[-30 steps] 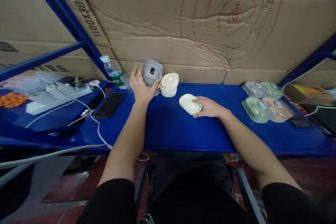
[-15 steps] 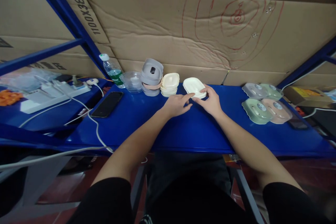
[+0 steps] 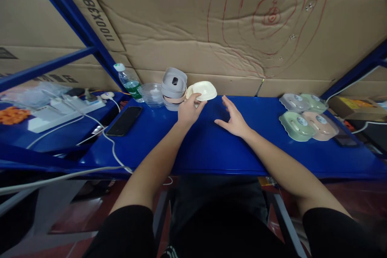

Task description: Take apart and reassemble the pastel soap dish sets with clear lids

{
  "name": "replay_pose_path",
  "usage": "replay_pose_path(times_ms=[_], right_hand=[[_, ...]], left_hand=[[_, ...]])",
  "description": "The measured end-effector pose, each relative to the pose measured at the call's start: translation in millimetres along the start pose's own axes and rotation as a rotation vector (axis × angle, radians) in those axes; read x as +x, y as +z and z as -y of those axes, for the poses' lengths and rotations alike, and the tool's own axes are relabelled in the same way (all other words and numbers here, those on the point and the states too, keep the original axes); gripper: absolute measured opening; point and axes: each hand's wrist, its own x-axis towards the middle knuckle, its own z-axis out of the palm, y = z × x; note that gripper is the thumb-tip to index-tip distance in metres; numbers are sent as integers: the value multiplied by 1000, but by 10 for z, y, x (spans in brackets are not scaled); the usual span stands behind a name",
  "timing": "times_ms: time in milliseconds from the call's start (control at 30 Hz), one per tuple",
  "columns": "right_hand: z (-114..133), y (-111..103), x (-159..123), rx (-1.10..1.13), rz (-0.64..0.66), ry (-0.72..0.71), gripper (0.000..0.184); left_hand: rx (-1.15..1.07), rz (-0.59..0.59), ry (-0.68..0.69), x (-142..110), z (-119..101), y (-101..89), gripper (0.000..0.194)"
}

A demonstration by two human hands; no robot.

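My left hand (image 3: pixel 189 112) is closed on the edge of a shallow cream plastic dish (image 3: pixel 204 88), which is tilted slightly. The cream stack behind it is mostly hidden by the dish and my fingers. Just left stands a stack of grey and pinkish plastic pieces (image 3: pixel 174 84), its top piece having a dark oval slot. To the right, my right hand (image 3: pixel 234 119) hovers over the blue table (image 3: pixel 208 151) with thumb and fingers apart, holding nothing.
Clear plastic bowls (image 3: pixel 151 94) and a water bottle (image 3: pixel 132 84) stand at the back left, a black phone (image 3: pixel 124 121) in front of them. Several lidded containers (image 3: pixel 298 125) sit at the right. A white cable (image 3: pixel 112 145) crosses the left side; cardboard (image 3: pixel 169 28) walls the back.
The cream dish has moved left, out of my right hand and into my left, over the cream stack. My right hand has opened and stayed near its former place.
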Motion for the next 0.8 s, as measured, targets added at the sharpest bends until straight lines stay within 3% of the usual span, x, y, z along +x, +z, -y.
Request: replay_pose_path(times_ms=[233, 367, 567, 733, 800], right_hand=[[-53, -117, 21, -135, -18, -9, 92], [-117, -279, 41, -282, -26, 61, 86], [-248, -860, 30, -503, -97, 299, 76], [-492, -1415, -112, -691, -63, 610, 90], [-641, -1539, -178, -730, -23, 636, 94]], left_hand=[[54, -14, -161, 48, 146, -68, 41], [43, 5, -151, 57, 183, -62, 41], [22, -8, -85, 55, 275, -25, 44], [5, -36, -11, 67, 358, 7, 48], [3, -33, -36, 75, 352, 9, 48]])
